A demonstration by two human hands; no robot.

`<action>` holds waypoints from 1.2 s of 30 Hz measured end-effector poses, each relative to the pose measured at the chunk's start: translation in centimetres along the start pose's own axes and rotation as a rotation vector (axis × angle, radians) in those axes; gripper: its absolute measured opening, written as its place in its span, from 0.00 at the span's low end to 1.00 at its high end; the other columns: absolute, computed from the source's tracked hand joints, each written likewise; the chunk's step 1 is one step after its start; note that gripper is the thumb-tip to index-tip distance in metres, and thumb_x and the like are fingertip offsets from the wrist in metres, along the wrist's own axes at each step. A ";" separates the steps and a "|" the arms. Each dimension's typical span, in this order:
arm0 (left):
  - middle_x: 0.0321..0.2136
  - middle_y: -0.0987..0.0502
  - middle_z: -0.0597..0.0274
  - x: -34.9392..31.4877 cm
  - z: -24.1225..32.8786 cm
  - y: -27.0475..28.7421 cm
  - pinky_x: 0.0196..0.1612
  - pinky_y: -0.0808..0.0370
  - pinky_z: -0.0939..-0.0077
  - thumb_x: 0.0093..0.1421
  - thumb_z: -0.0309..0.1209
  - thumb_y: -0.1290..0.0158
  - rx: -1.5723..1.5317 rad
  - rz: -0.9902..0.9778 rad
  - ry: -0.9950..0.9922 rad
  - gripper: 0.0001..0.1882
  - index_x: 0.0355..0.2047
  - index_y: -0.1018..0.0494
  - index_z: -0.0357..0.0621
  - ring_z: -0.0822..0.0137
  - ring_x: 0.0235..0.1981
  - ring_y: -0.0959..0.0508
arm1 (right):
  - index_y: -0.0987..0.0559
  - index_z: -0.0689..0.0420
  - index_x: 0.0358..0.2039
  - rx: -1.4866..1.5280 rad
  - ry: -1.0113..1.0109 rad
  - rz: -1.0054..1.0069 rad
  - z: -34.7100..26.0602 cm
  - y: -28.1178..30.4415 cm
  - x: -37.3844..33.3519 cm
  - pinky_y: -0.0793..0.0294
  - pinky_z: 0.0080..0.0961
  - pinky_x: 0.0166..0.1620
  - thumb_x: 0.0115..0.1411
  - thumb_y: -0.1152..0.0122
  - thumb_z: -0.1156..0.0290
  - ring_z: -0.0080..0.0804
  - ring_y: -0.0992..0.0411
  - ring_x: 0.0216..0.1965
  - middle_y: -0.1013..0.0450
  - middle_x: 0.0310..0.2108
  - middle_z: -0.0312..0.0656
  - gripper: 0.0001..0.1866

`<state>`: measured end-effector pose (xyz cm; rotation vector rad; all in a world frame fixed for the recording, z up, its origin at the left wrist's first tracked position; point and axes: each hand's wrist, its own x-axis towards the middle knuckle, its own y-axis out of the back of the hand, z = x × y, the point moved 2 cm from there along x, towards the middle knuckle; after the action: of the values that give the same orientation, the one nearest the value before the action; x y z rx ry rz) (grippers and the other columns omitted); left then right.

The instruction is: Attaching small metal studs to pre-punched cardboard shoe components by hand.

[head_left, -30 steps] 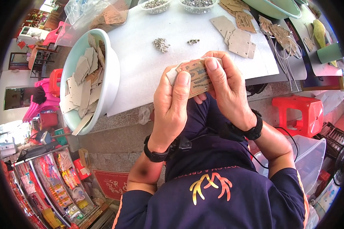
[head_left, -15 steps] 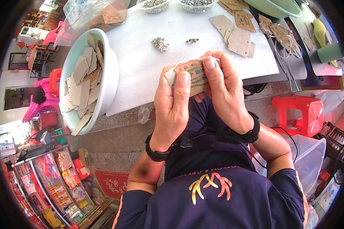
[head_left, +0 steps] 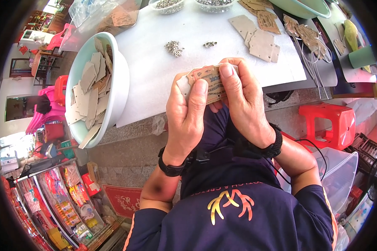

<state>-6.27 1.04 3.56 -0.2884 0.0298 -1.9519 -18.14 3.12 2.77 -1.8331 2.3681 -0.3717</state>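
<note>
Your left fingers (head_left: 199, 91) and right fingers (head_left: 229, 75) grasped layered cardboard tags (head_left: 214, 85), brown and printed on top, above the near edge of the white, flat bench (head_left: 148, 81). Small silvery metal pieces (head_left: 174, 48) lay near the bench's middle, grey cardboard pieces (head_left: 262, 44) toward its right, a round pale-green plastic basin (head_left: 122, 85) at its left.

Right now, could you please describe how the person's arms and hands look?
Both hands are ungloved, each with a black wristband. The short sleeves are dark navy, each with an orange stripe down its outer side. A thin black cable loops by the right forearm.
</note>
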 end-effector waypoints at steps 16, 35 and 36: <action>0.33 0.24 0.59 0.6 -0.4 -0.3 0.30 0.28 0.83 0.72 0.32 0.60 0.018 0.019 0.029 0.14 0.49 0.34 0.34 0.76 0.27 0.27 | 0.31 0.62 0.41 0.004 -0.008 0.019 0.2 0.3 0.1 0.32 0.16 0.23 0.72 0.56 0.63 0.16 0.34 0.20 0.30 0.26 0.36 0.14; 0.31 0.22 0.58 0.5 -1.6 1.3 0.31 0.26 0.81 0.73 0.36 0.62 0.010 -0.041 0.120 0.17 0.47 0.30 0.33 0.74 0.26 0.24 | 0.24 0.64 0.39 -0.266 -0.039 -0.234 0.1 3.8 1.6 0.28 0.23 0.32 0.69 0.49 0.66 0.20 0.29 0.28 0.26 0.26 0.39 0.13; 0.31 0.22 0.58 0.4 -1.5 1.9 0.31 0.26 0.80 0.73 0.36 0.61 0.019 -0.016 0.147 0.17 0.47 0.30 0.33 0.73 0.26 0.24 | 0.23 0.65 0.39 -0.363 -0.028 -0.244 -0.4 4.1 2.0 0.29 0.24 0.33 0.67 0.46 0.66 0.20 0.30 0.29 0.25 0.26 0.39 0.13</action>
<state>-5.04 -0.22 1.93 -0.1319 0.1048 -1.9853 -22.63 2.18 2.13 -2.2738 2.3167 0.0719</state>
